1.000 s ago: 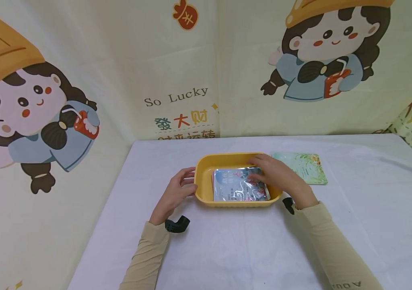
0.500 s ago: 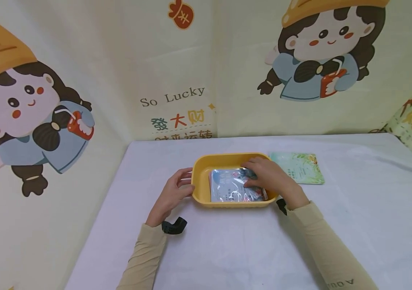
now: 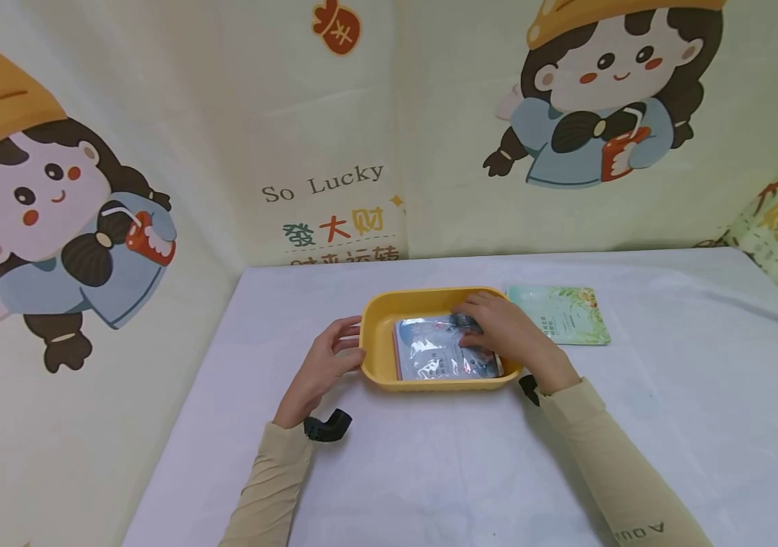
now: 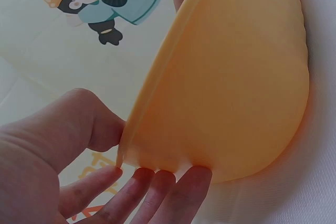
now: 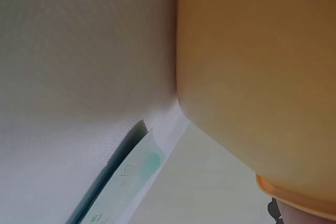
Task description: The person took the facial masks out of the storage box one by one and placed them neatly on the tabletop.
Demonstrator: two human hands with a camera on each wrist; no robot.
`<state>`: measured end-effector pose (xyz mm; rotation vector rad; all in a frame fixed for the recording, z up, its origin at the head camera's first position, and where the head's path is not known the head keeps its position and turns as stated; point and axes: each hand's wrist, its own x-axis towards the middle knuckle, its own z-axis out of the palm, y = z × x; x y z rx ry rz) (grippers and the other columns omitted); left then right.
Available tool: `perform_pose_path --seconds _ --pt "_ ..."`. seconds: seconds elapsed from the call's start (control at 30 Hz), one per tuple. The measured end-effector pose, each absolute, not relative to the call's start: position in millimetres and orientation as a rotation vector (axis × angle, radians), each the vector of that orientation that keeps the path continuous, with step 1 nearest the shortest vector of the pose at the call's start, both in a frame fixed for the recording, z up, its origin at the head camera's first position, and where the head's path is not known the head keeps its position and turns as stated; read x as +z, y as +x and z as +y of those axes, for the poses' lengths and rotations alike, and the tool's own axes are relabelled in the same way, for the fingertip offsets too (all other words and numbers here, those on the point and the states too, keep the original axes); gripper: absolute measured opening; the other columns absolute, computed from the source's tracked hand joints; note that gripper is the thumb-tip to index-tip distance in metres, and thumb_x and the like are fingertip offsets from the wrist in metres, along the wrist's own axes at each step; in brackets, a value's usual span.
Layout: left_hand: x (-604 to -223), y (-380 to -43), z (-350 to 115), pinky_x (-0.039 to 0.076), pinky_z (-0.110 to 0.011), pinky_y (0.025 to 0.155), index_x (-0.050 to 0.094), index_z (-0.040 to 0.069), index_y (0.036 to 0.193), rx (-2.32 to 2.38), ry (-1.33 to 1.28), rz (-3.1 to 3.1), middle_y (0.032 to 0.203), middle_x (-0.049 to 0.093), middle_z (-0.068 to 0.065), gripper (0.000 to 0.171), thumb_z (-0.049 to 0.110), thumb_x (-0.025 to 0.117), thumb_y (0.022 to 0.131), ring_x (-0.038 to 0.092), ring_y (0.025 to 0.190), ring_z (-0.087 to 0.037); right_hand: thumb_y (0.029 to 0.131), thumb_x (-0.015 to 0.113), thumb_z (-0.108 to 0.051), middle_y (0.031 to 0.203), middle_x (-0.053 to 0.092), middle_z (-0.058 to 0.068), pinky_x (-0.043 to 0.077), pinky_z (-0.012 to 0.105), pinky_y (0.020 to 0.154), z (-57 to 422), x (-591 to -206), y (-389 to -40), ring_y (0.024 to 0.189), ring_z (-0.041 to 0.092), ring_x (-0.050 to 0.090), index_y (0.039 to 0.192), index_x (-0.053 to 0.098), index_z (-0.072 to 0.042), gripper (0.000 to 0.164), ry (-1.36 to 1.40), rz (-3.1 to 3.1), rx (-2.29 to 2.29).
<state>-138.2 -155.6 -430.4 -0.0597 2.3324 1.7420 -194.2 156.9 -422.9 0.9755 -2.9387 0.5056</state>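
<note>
A yellow plastic basin (image 3: pixel 380 342) stands on the table. My left hand (image 3: pixel 324 365) holds its left end; in the left wrist view the thumb bends at the rim while the fingers touch the outer wall of the basin (image 4: pixel 231 87). Inside lies a glossy blue sheet mask packet (image 3: pixel 426 349), with a pinkish edge showing beneath it. My right hand (image 3: pixel 498 327) reaches into the basin, its bent fingers and thumb gripping the packet's right part, and the fingertips partly hidden. From the right wrist only the basin's outer wall (image 5: pixel 262 61) shows, not the grip.
Behind the right hand a green floral packet (image 3: pixel 577 315) lies flat on the white-covered table (image 3: pixel 403 471). That green packet (image 5: pixel 126 182) also appears beside the basin in the right wrist view. A printed cloth backdrop (image 3: pixel 450 220) rises behind the table.
My right hand has moved left and down onto the packet, its fingers coming closer together. The glare on the packet has shifted. My left hand stays at the basin's left end.
</note>
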Motion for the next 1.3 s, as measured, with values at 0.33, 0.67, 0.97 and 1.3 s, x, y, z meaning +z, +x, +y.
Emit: perform_pose_path --seconds 0.33,0.67,0.97,1.3 --pt "-429.3 -139.2 -155.6 0.058 -0.038 0.089 0.049 0.019 0.142 1.754 -0.060 2.324 0.139 0.053 -0.008 0.058 0.010 0.067 0.088 0.055 0.126 -0.027 0.086 0.076 -0.010 0.109 0.065 0.004 0.054 0.041 0.095 156.5 -423.4 -194.4 0.101 0.021 0.060 0.115 0.070 -0.011 0.030 0.990 -2.890 0.634" --pt "-428.5 -139.7 -156.1 0.059 -0.038 0.088 0.050 0.020 0.141 1.756 -0.065 2.322 0.138 0.054 -0.008 0.058 0.009 0.067 0.086 0.055 0.125 -0.028 0.088 0.073 -0.007 0.105 0.069 0.002 0.056 0.042 0.091 157.6 -422.4 -196.4 0.095 0.020 0.064 0.109 0.074 -0.013 0.022 0.960 -2.866 0.655" --pt "-427.8 -140.4 -157.4 0.058 -0.038 0.090 0.049 0.020 0.141 1.738 -0.073 2.327 0.138 0.054 -0.008 0.059 0.010 0.067 0.086 0.055 0.126 -0.027 0.088 0.073 -0.008 0.107 0.071 0.001 0.055 0.043 0.093 159.0 -419.3 -199.0 0.101 0.022 0.065 0.109 0.074 -0.014 0.021 0.946 -2.867 0.745" --pt "-426.8 -142.0 -157.9 0.058 -0.037 0.090 0.047 0.018 0.143 1.738 -0.050 2.318 0.140 0.052 -0.009 0.060 0.009 0.066 0.087 0.053 0.127 -0.029 0.090 0.071 -0.009 0.111 0.071 0.000 0.054 0.044 0.096 161.6 -409.4 -198.6 0.107 0.021 0.064 0.111 0.074 -0.015 0.022 0.948 -2.903 0.909"
